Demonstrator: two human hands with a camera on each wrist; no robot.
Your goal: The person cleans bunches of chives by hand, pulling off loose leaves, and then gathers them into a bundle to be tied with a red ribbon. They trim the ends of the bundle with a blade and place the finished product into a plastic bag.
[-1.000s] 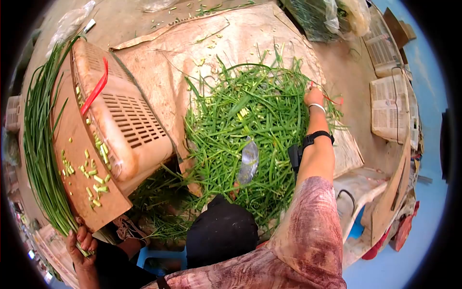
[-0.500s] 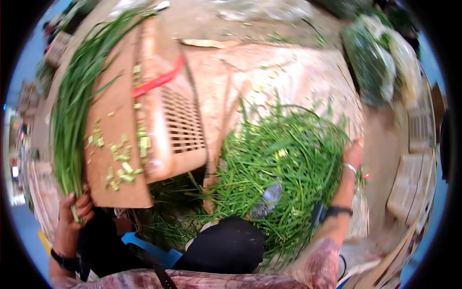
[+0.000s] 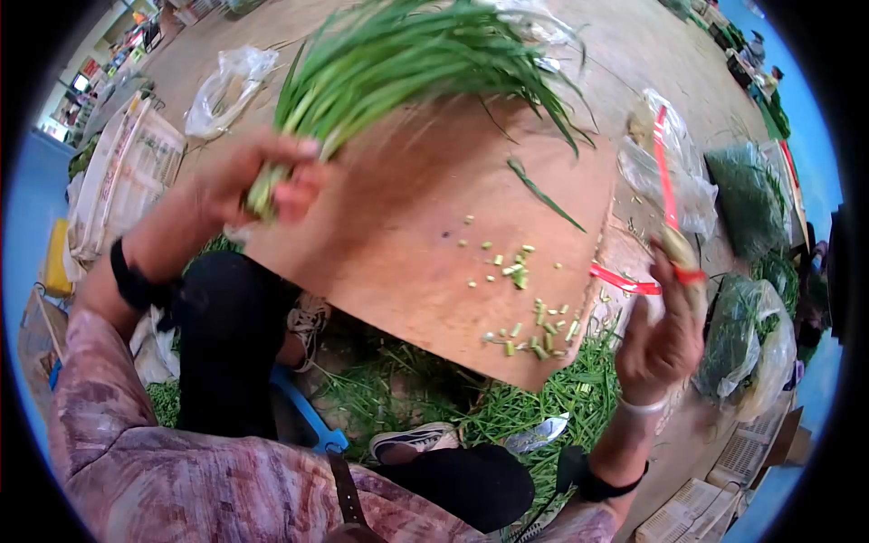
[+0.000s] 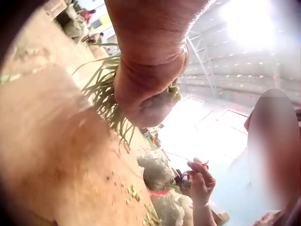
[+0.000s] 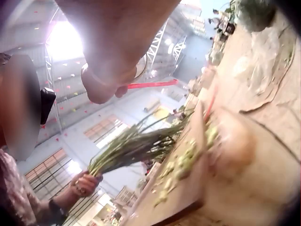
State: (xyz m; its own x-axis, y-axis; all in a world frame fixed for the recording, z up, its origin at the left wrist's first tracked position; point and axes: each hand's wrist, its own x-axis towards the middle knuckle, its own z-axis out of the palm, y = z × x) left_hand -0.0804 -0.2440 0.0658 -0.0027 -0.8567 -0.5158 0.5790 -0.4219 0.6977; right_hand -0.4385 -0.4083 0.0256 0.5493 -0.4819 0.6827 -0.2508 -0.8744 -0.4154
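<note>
My left hand (image 3: pixel 272 176) grips the stem end of a bunch of long green leafy stalks (image 3: pixel 398 68), raised above the brown board (image 3: pixel 389 235). The leaves fan out to the far right, blurred, and in the right wrist view the bunch (image 5: pixel 136 148) slants across. On the right my right hand (image 3: pixel 665 339) is raised beside the board, pinching a red strip (image 3: pixel 665 163) that stands up from its fingers. A pale covering with a red band shows on one finger. Short cut stem pieces (image 3: pixel 543 335) lie scattered at the board's right corner.
Another red strip (image 3: pixel 625 279) hangs at the board's edge. Cut greens (image 3: pixel 579 389) cover the ground below, with a clear plastic piece (image 3: pixel 539 434) among them. Filled plastic bags (image 3: pixel 747 199) stand at right; white crates (image 3: pixel 136 172) stand at left.
My left hand has lifted the bunch from beside the board to above it. My right hand has left the pile of greens and come up with the red strip. The view has turned left.
</note>
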